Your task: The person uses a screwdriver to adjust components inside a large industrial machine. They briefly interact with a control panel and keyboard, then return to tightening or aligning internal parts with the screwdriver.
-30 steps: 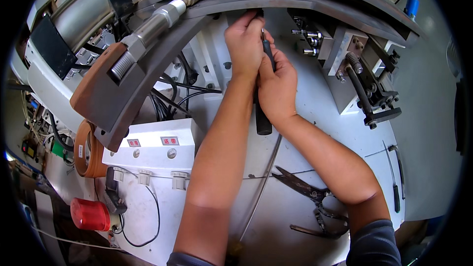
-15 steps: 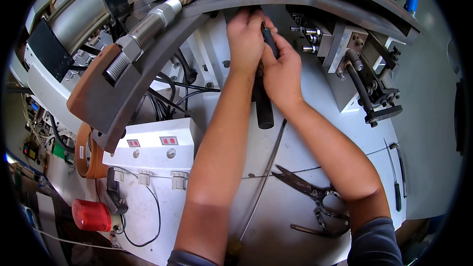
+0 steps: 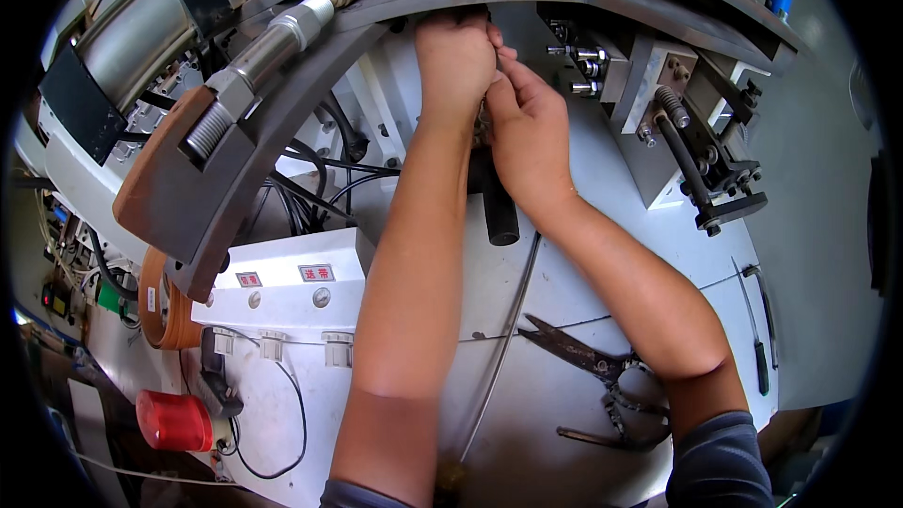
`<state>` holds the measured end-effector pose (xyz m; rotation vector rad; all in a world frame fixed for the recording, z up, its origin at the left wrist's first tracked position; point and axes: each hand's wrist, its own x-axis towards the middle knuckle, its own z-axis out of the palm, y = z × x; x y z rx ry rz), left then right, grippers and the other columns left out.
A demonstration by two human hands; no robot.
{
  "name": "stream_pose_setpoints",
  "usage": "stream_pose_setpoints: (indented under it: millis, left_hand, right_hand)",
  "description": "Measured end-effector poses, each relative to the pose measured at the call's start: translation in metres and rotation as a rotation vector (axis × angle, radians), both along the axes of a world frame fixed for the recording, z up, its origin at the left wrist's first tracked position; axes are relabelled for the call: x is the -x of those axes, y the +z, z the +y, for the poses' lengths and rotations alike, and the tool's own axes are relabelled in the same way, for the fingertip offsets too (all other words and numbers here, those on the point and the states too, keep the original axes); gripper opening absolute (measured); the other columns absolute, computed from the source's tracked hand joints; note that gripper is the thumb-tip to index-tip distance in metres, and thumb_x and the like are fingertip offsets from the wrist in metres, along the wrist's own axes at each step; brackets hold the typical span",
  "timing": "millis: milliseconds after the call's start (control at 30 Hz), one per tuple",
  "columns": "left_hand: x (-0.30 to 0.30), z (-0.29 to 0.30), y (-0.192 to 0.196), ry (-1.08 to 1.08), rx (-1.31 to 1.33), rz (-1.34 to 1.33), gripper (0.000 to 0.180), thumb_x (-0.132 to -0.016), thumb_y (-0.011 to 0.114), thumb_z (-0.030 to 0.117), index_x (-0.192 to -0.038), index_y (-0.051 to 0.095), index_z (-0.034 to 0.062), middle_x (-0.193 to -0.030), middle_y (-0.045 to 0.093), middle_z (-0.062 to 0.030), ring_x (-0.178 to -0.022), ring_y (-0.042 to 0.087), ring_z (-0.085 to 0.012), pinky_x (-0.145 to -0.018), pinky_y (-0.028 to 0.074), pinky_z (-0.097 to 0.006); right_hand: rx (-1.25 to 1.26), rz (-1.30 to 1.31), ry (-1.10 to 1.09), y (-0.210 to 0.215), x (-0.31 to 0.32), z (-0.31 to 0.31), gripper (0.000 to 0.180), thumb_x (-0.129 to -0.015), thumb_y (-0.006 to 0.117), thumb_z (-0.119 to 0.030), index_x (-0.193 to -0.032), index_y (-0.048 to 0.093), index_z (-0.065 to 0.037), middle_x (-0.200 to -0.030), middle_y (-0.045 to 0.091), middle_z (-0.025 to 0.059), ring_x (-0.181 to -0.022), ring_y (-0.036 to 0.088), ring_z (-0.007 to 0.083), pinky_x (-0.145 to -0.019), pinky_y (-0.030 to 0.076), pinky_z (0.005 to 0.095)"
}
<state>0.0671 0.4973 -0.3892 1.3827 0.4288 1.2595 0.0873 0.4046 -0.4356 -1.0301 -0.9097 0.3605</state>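
Both my hands meet under the dark curved metal beam of a machine. My left hand is closed, its fingertips partly hidden beneath the beam. My right hand is closed just beside it, with thumb and fingers pressed together toward the left fingertips. What sits between the fingers is hidden. Directly below the hands, a black cylindrical bar slants down toward me, its upper part covered by my wrists.
Large shears and a long thin metal rod lie on the white table. A screwdriver rests at the right edge. A white control box, red lamp and cables are left; a bracket assembly stands right.
A dark slim tool that showed between my hands is no longer visible. My left hand has shifted slightly left and turned its back more toward view. The view has moved a little.
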Motion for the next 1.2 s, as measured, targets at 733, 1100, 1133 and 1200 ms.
stream_pose_setpoints:
  millis: [733,1100,1133,1200]
  left_hand:
    - [0.003,0.004,0.001,-0.036,-0.086,0.086,0.029,-0.096,0.058,0.019,-0.075,0.060,-0.0011,-0.066,0.060,-0.0093,-0.056,0.064,-0.0230,-0.054,0.051,-0.035]
    - [0.003,0.006,-0.002,-0.122,-0.063,0.111,0.032,-0.096,0.057,0.021,-0.071,0.058,0.0007,-0.064,0.058,-0.0084,-0.056,0.062,-0.0214,-0.057,0.050,-0.034]
    - [0.002,0.004,-0.001,-0.127,-0.076,0.097,0.032,-0.096,0.057,0.021,-0.071,0.058,0.0010,-0.064,0.057,-0.0082,-0.056,0.062,-0.0211,-0.057,0.050,-0.034]
    - [0.005,0.003,-0.003,-0.124,-0.101,0.091,0.033,-0.096,0.057,0.022,-0.070,0.058,0.0013,-0.063,0.057,-0.0079,-0.055,0.061,-0.0206,-0.057,0.049,-0.033]
  right_hand:
    - [-0.069,-0.006,-0.098,-0.009,0.012,0.003,0.033,-0.106,0.049,-0.018,-0.129,0.060,0.004,-0.098,0.062,-0.0030,-0.079,0.047,0.0016,-0.067,0.040,0.0188]
    - [-0.097,0.046,-0.084,-0.014,0.018,0.000,0.040,-0.104,0.047,-0.015,-0.137,0.052,0.007,-0.091,0.065,0.0071,-0.077,0.052,0.0091,-0.072,0.046,0.0245]
    - [-0.092,0.049,-0.072,-0.014,0.018,0.000,0.039,-0.105,0.047,-0.016,-0.138,0.052,0.005,-0.089,0.063,0.0027,-0.072,0.049,0.0062,-0.066,0.043,0.0228]
    - [-0.077,0.076,-0.049,-0.014,0.021,-0.002,0.038,-0.107,0.048,-0.018,-0.140,0.053,0.000,-0.086,0.059,-0.0063,-0.064,0.043,0.0004,-0.054,0.035,0.0195]
